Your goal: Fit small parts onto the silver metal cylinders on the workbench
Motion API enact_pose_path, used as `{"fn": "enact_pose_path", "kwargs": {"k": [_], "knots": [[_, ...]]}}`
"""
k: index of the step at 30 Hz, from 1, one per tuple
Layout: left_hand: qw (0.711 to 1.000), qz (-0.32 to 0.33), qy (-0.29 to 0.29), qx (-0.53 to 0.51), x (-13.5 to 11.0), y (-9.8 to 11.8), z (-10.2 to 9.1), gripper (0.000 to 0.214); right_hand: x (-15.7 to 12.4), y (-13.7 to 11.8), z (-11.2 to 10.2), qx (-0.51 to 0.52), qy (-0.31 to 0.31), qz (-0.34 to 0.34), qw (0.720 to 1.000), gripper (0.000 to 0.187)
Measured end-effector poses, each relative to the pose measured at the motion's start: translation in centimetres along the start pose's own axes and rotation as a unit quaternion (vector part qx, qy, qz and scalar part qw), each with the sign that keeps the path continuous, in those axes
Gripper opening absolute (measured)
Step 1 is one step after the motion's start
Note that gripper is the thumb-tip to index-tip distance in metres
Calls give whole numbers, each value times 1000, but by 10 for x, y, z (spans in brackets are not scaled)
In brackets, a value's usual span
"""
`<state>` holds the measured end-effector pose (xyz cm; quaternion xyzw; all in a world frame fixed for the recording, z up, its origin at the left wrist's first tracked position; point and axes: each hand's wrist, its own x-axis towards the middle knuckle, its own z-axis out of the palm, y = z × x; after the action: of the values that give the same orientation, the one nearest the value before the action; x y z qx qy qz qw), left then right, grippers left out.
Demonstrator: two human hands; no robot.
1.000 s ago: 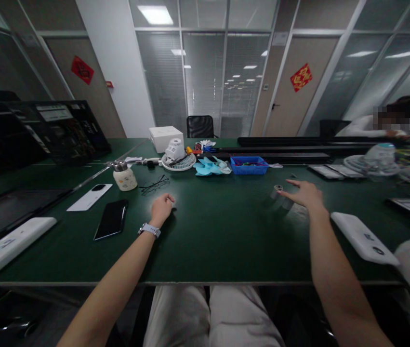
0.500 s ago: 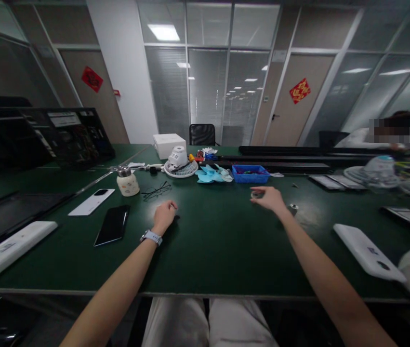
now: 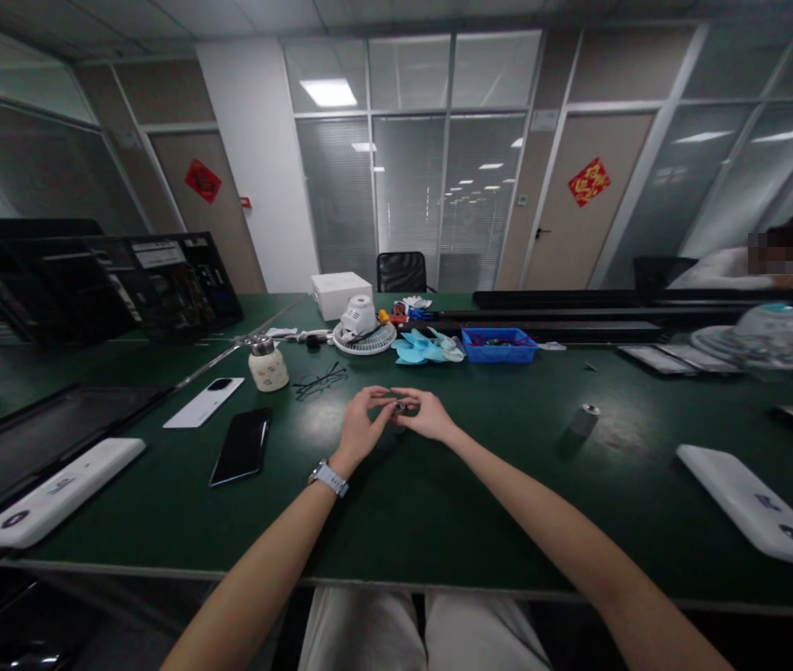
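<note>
Over the middle of the green table [image 3: 452, 522], my left hand [image 3: 360, 429] and my right hand [image 3: 430, 417] meet fingertip to fingertip. Between their curled fingers is a small round metal part [image 3: 400, 407], mostly covered, so its exact kind does not show. The right fingers grip it from one side and the left thumb and fingers close on it from the other. A watch with a light strap [image 3: 330, 478] is on my left wrist. To the right, a short metal cylinder [image 3: 586, 419] stands upright on the table, apart from both hands.
Left of my hands lie a black phone [image 3: 242, 445], a white phone [image 3: 204, 403], glasses [image 3: 321, 380] and a lidded jar [image 3: 268, 366]. Farther back are blue fan blades [image 3: 424, 348], a blue bin [image 3: 499, 346] and a white fan part [image 3: 361, 321]. Another person [image 3: 717, 268] sits at far right.
My right hand has moved left with the small round metal part, away from the metal cylinder. My left hand has come to meet it, and the fingers of both now touch the part.
</note>
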<state>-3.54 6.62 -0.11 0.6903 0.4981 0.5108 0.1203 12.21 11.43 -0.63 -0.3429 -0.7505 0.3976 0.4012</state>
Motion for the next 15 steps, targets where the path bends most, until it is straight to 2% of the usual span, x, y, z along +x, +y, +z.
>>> {"fn": "enact_pose_path", "kwargs": {"k": [4,9,13,15], "knots": [[1000,-11,-5,-19,3,0,11,31,-8,14,5,-10,31,-31,999,51],[994,-39,32,-94,7,0,17,33,-15,21,14,-4,45,-21,999,45],[992,-70,70,-82,10,-9,7,35,-20,17,15,-20,70,0,997,41],[993,-92,49,-58,9,-21,-2,37,-22,14,14,-43,79,-1,996,40]]}}
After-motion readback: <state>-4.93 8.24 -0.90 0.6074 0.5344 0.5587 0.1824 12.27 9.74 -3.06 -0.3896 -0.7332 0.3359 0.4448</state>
